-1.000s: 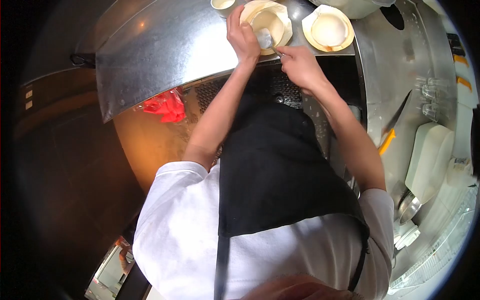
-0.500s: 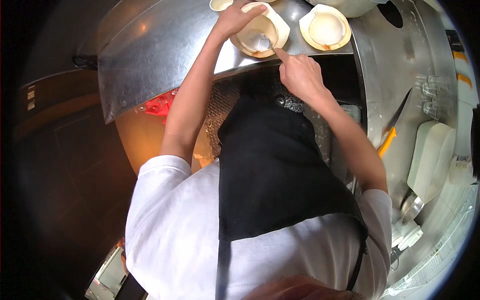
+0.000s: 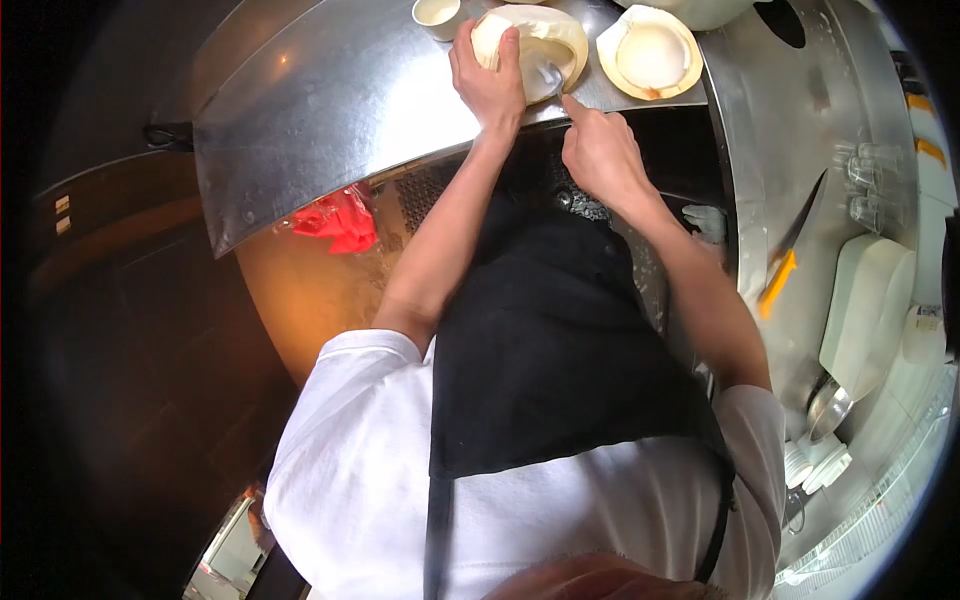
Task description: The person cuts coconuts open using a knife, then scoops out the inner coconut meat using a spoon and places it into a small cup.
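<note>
While both hands are working at the far side of the scene, a pale, hollow shell point(image 3: 543, 46) is standing between them, at the near edge of the steel counter point(image 3: 310, 110). The left hand point(image 3: 490, 88) is gripping this shell from its left side; the thumb is lying against it, and the other fingers are bending around its outside. The shell is leaning a little, and its opening is facing toward the right hand point(image 3: 605, 155). That hand is staying nearer than the shell and slightly to the right, and it is closing around the handle of a metal spoon point(image 3: 550, 74). The spoon's head is reaching into the opening, but one cannot tell whether it is touching the inner wall.

Just to the right of the shell, a second pale shell point(image 3: 651, 58) is resting with its opening up. A small cup point(image 3: 437, 13) is standing to the far left, just beside the left hand.
</note>
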{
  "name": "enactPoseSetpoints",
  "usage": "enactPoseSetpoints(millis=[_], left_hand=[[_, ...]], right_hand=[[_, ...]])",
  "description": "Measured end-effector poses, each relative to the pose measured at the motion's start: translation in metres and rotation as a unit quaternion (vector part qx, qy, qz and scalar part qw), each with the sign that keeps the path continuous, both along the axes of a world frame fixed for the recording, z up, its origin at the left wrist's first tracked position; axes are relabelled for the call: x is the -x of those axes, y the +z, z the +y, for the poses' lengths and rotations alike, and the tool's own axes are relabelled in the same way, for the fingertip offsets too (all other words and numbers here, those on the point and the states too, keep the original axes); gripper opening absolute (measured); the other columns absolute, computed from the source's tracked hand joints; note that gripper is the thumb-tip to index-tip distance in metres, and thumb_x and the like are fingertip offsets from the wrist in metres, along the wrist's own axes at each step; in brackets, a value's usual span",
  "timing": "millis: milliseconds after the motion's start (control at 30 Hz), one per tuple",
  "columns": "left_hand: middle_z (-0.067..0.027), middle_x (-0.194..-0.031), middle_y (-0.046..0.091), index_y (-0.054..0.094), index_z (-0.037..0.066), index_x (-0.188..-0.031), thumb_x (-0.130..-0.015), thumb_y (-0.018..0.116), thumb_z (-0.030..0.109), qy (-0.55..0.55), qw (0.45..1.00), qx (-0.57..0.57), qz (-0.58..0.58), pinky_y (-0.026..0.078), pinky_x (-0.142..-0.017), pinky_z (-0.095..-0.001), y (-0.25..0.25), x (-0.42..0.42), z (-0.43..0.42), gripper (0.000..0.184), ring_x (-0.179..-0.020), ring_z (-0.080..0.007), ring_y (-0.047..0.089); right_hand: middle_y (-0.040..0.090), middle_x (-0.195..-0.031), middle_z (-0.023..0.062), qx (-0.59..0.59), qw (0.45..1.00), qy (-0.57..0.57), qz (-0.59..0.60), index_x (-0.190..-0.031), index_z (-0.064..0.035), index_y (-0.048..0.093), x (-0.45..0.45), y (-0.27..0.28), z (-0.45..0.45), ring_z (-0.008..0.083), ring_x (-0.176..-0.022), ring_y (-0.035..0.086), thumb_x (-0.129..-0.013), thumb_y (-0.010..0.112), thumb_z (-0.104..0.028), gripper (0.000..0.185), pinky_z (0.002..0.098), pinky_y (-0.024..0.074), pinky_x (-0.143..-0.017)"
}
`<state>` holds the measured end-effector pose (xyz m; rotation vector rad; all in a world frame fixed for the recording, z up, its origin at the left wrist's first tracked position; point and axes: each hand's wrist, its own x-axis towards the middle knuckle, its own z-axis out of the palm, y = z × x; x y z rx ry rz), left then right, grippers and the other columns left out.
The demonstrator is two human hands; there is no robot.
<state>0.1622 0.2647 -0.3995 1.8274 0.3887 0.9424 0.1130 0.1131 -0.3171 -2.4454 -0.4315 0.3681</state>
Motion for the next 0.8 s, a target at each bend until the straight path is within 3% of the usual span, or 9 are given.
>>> enactPoseSetpoints(millis=[100, 200, 300, 400, 500, 600, 800], left_hand=[[-0.019, -0.108, 0.063, 0.056, -0.005, -0.12, -0.091, 0.066, 0.03, 0.013, 0.999, -0.038, -0.001, 0.047, -0.088, -0.04, 0.002, 0.002, -0.003, 0.046, -0.098, -0.0308, 0.06], [-0.0195, -0.109, 0.061, 0.055, -0.005, -0.121, -0.091, 0.066, 0.03, 0.013, 1.0, -0.025, -0.003, 0.046, -0.089, -0.0407, 0.002, 0.003, -0.005, 0.047, -0.1, -0.0315, 0.059], [-0.0201, -0.112, 0.06, 0.054, -0.005, -0.122, -0.091, 0.066, 0.03, 0.013, 1.0, -0.011, 0.001, 0.045, -0.09, -0.0408, 0.003, 0.006, -0.007, 0.047, -0.103, -0.0318, 0.058], [-0.0204, -0.114, 0.059, 0.053, -0.004, -0.122, -0.092, 0.065, 0.03, 0.012, 1.0, -0.006, 0.002, 0.045, -0.091, -0.0404, 0.003, 0.008, -0.007, 0.047, -0.104, -0.032, 0.057], [-0.0196, -0.115, 0.059, 0.053, -0.004, -0.123, -0.092, 0.065, 0.03, 0.004, 1.0, -0.005, 0.006, 0.044, -0.093, -0.0398, 0.003, 0.01, -0.005, 0.047, -0.106, -0.0316, 0.057], [-0.0219, -0.117, 0.055, 0.051, -0.001, -0.128, -0.09, 0.067, 0.041, -0.018, 0.999, 0.031, -0.006, 0.043, -0.095, -0.045, -0.003, 0.01, -0.003, 0.059, -0.11, -0.0373, 0.054], [-0.0211, -0.124, 0.052, 0.049, -0.002, -0.13, -0.093, 0.063, 0.039, -0.027, 0.997, 0.075, -0.022, 0.041, -0.099, -0.0428, -0.015, 0.014, -0.002, 0.056, -0.115, -0.034, 0.052]], right_hand=[[0.063, -0.088, 0.0352, -0.062, 0.998, -0.021, 0.018, -0.12, 0.0065, 0.06, 0.007, -0.009, 0.003, 0.05, -0.091, 0.062, -0.084, 0.049, -0.006, 0.039, 0.0535, 0.0486, -0.085], [0.068, -0.087, 0.0284, -0.116, 0.99, 0.0, -0.085, -0.121, 0.0072, 0.061, 0.002, -0.026, 0.002, 0.0392, -0.069, 0.067, -0.086, 0.046, -0.003, 0.039, 0.042, 0.0532, -0.07], [0.061, -0.074, 0.0121, -0.166, 0.975, -0.051, 0.141, -0.129, 0.0038, 0.057, -0.007, -0.019, 0.0, 0.0212, -0.051, 0.053, -0.089, 0.044, -0.005, 0.043, 0.0327, 0.044, -0.052], [0.046, -0.065, -0.0016, -0.24, 0.898, -0.148, 0.339, -0.138, -0.0005, 0.051, -0.004, 0.02, 0.005, 0.0064, -0.046, 0.033, -0.091, 0.042, -0.005, 0.048, 0.0244, 0.0292, -0.042], [0.042, -0.064, -0.0029, -0.287, 0.846, -0.173, 0.414, -0.143, -0.0016, 0.044, -0.007, 0.029, 0.002, 0.0049, -0.046, 0.029, -0.091, 0.042, -0.004, 0.052, 0.0242, 0.0225, -0.039], [0.04, -0.063, -0.0039, -0.32, 0.811, -0.189, 0.453, -0.142, 0.0011, 0.042, -0.01, 0.034, 0.003, 0.0045, -0.045, 0.027, -0.09, 0.043, -0.003, 0.051, 0.0239, 0.0214, -0.039], [0.039, -0.063, -0.0053, -0.385, 0.748, -0.213, 0.497, -0.138, 0.0028, 0.042, -0.012, 0.03, 0.0, 0.0031, -0.044, 0.026, -0.09, 0.045, -0.002, 0.049, 0.0216, 0.0211, -0.037]])
